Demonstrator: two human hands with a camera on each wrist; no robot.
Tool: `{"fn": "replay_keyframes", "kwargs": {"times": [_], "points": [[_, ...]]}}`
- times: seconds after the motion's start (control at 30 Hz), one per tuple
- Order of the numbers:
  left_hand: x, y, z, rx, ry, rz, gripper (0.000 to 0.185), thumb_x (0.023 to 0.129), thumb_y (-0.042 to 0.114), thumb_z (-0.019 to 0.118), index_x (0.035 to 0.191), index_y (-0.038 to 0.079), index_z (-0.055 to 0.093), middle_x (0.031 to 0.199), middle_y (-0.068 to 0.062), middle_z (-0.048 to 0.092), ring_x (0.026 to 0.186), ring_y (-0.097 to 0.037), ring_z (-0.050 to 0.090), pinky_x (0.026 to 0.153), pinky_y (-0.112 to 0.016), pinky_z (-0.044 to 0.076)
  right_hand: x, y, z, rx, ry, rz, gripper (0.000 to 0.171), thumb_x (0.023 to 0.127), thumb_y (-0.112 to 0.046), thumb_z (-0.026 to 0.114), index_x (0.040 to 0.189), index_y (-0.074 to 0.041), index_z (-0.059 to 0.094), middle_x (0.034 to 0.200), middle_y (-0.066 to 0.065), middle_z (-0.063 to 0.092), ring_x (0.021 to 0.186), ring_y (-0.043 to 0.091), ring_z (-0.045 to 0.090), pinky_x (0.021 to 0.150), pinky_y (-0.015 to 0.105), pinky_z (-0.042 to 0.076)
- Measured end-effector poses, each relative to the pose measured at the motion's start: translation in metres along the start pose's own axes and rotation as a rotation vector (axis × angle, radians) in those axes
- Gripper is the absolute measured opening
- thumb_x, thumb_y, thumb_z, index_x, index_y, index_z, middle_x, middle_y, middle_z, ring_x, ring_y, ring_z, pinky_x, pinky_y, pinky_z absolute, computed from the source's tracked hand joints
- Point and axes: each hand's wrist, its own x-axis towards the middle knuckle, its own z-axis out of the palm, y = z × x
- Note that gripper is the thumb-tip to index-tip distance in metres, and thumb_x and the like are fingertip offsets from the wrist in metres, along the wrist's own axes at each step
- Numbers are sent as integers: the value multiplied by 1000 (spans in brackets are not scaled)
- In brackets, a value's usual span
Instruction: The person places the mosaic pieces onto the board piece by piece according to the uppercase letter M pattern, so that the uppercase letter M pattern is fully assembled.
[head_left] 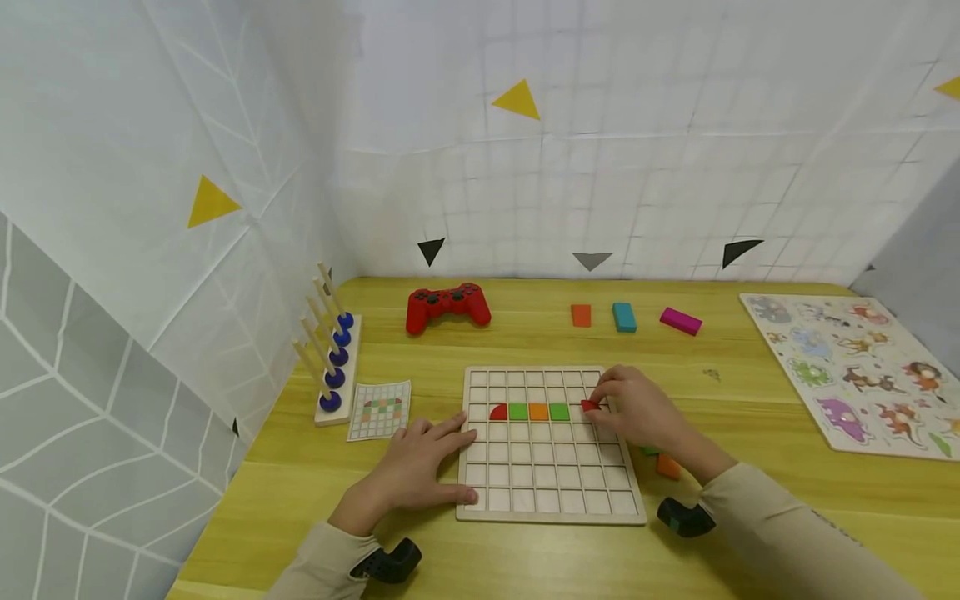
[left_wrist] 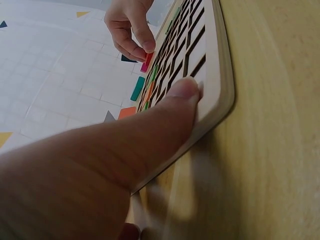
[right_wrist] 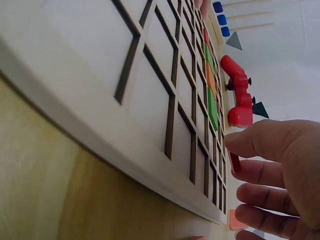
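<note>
A pale wooden grid board [head_left: 551, 500] lies on the yellow table. Its third row holds a red half-round tile [head_left: 498, 412], a green tile [head_left: 518, 411], an orange tile [head_left: 538, 411] and another green tile [head_left: 559, 411]. My right hand [head_left: 637, 412] pinches a small red tile [head_left: 590, 406] over a cell at the right end of that row; the red tile [right_wrist: 234, 163] shows under the thumb in the right wrist view. My left hand [head_left: 420, 467] rests flat on the table, thumb [left_wrist: 177, 102] and fingertips against the board's left edge [left_wrist: 220, 85].
A pattern card [head_left: 380, 409] and a peg rack with blue beads [head_left: 330, 354] sit left of the board. Behind it lie a red game controller [head_left: 447, 306] and orange [head_left: 581, 315], teal [head_left: 624, 317] and magenta [head_left: 681, 321] blocks. An animal puzzle [head_left: 862, 367] lies right. Loose tiles [head_left: 666, 465] lie under my right forearm.
</note>
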Motion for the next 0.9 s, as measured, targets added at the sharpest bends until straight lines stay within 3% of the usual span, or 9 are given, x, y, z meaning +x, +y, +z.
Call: {"fn": "replay_keyframes", "kwargs": {"times": [0.27,0.9], "points": [[0,2,-1,1,-5,-3,80,80,63,70,147,27,47,162,1,31,114,-23,42,85,-41,33,1,-2,5,13,8,-16,13,82,-26,79,82,-14,77,94,2,65,91,21,56,78,39,50],[1,0,0,-1,-7,-5,80,80,65,68,148,28,47,162,1,31,117,-24,42,86,-43,33,2,-5,7,45,-9,-13,12,82,-27,80,83,-16,78,97,2,64,93,21,56,81,41,50]]}}
